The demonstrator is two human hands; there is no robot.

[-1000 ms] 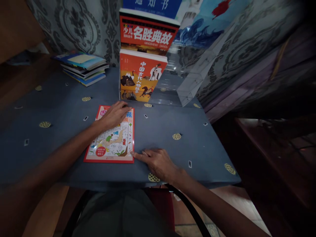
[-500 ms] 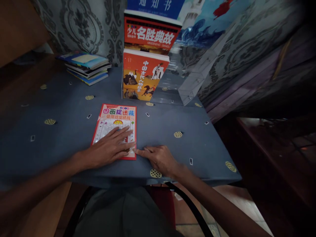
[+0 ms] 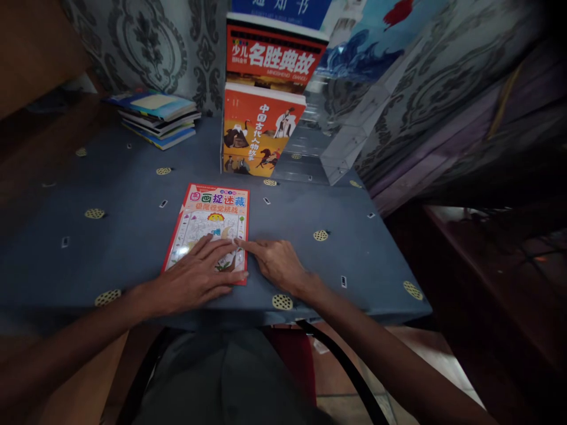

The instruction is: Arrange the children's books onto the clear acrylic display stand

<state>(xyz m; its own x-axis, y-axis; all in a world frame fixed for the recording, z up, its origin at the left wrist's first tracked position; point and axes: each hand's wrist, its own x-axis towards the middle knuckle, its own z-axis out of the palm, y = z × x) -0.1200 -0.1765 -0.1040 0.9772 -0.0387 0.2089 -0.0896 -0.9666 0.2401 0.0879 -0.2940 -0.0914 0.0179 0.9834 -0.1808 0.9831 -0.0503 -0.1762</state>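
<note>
A thin picture book (image 3: pixel 219 200) with a red border and colourful Chinese lettering lies closed on the blue tablecloth. My left hand (image 3: pixel 199 274) rests flat on the lower part of its cover, fingers spread, hiding some of the drawing. From the right, my right hand (image 3: pixel 279 262) reaches over the book's right edge with the index finger stretched out and the other fingers curled under. That fingertip is on the cover, close to the left hand's fingers. Neither hand grips anything.
Behind the book, a clear plastic rack (image 3: pixel 341 153) holds upright books, with an orange book (image 3: pixel 261 133) lowest and a red book (image 3: pixel 274 59) above. A stack of books (image 3: pixel 155 112) lies at the back left. The table's right edge (image 3: pixel 390 233) slopes toward me.
My right index finger has moved up and left, from the book's lower right edge onto the cover. My left hand has slid slightly down the cover, uncovering more of the drawing.
</note>
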